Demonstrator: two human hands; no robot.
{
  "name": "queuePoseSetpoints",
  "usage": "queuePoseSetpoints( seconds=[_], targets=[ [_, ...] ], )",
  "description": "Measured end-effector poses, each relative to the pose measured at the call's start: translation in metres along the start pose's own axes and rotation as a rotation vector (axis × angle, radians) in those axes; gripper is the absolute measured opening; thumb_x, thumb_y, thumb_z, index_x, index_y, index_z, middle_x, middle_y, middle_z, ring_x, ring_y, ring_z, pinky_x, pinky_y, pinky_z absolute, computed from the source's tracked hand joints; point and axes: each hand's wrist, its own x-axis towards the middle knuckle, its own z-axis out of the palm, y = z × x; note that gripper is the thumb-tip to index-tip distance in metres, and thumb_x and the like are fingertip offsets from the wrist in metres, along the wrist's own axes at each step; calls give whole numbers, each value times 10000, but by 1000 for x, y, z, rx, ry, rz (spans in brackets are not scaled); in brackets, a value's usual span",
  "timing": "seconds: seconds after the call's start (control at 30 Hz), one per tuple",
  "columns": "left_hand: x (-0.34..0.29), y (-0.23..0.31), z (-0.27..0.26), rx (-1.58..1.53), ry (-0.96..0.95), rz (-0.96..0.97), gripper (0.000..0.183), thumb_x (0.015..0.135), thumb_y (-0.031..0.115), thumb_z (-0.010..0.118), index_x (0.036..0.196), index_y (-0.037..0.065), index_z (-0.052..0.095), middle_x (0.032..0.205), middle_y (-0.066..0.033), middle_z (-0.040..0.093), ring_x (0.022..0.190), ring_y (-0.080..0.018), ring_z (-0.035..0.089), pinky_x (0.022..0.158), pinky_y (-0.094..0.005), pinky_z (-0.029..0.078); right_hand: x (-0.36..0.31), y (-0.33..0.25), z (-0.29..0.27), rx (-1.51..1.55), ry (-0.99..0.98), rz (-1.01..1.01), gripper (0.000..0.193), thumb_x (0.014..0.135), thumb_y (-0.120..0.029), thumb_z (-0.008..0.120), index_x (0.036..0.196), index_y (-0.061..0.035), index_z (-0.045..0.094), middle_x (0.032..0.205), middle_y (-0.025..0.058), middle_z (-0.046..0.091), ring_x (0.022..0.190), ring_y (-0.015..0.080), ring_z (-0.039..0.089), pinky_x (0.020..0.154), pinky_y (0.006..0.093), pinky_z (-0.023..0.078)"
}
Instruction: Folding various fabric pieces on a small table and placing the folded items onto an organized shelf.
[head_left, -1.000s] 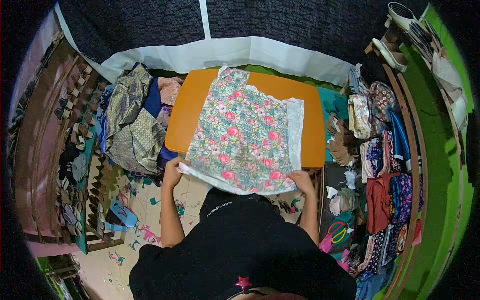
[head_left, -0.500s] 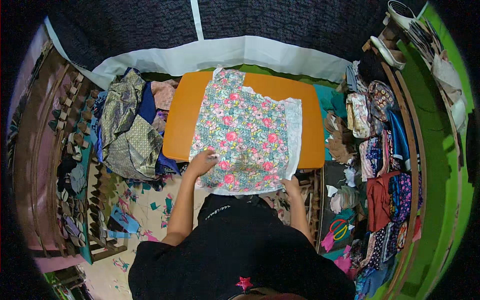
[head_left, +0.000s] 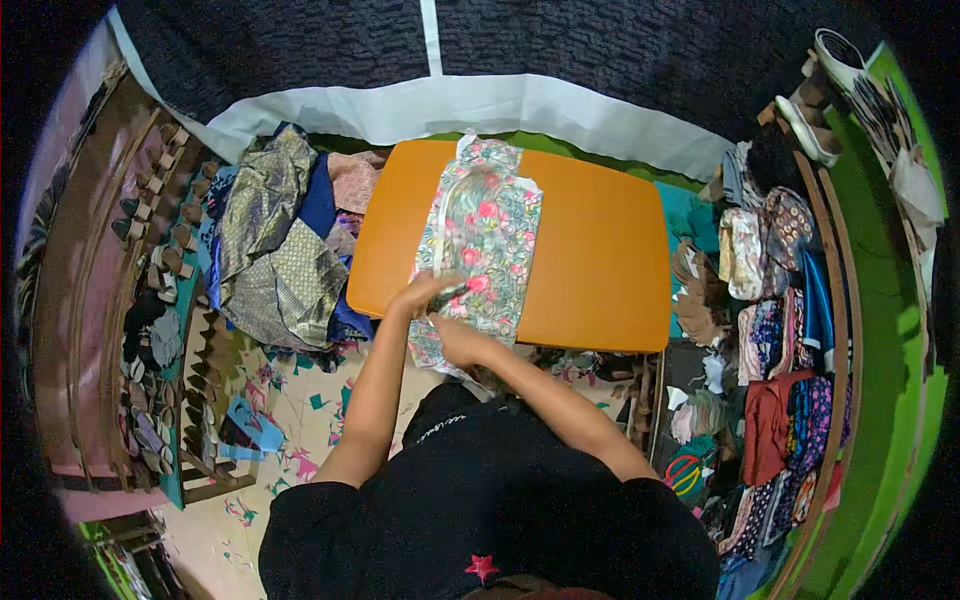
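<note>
A floral fabric (head_left: pixel 490 255) with pink roses on grey-green lies folded lengthwise on the orange table (head_left: pixel 600 250). Its near end hangs over the table's front edge, and its upper layer is slightly blurred. My left hand (head_left: pixel 425 293) rests on the fabric's left side, fingers stretched out across it. Just below, my right hand (head_left: pixel 463 343) has crossed to the left and grips the cloth's edge near the front corner, its fingers closed. The gripped edge is partly hidden by the hand.
Heaped gold-patterned cloth (head_left: pixel 265 245) lies left of the table. Folded fabrics (head_left: pixel 775 430) fill the right side, with red-and-yellow-handled scissors (head_left: pixel 683 475) near them. Wooden shoe lasts (head_left: pixel 195 400) line a rack at left. Scraps (head_left: pixel 300 460) litter the floor.
My right hand has swung from the fabric's right corner over to the left, folding the cloth over itself. The table's right half is now uncovered. My left hand stays by the left edge.
</note>
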Motion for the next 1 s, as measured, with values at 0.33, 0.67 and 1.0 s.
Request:
queuePoseSetpoints(
  seconds=[0.33,0.67,1.0],
  targets=[
    [-26,-63,10,-171,180,40,577,630,177,698,1064,-41,385,698,-58,527,541,-104,479,439,-249,382,-6,59,45,854,121,92,346,716,-119,558,1007,36,453,698,90,549,604,128,534,546,258,429],
    [-57,-130,37,-91,221,-111,284,773,204,542,969,-1,525,841,-100,574,757,-149,523,668,-277,427,-38,152,73,390,881,421,488,608,-309,687,873,66,523,659,126,569,591,196,545,565,292,432],
    [-30,-180,40,202,790,297,541,583,269,719,950,-24,450,973,-122,447,924,-226,441,790,-327,358,-38,137,78,749,434,561,268,728,-252,609,792,7,591,732,44,578,648,113,506,568,271,402]
  ],
)
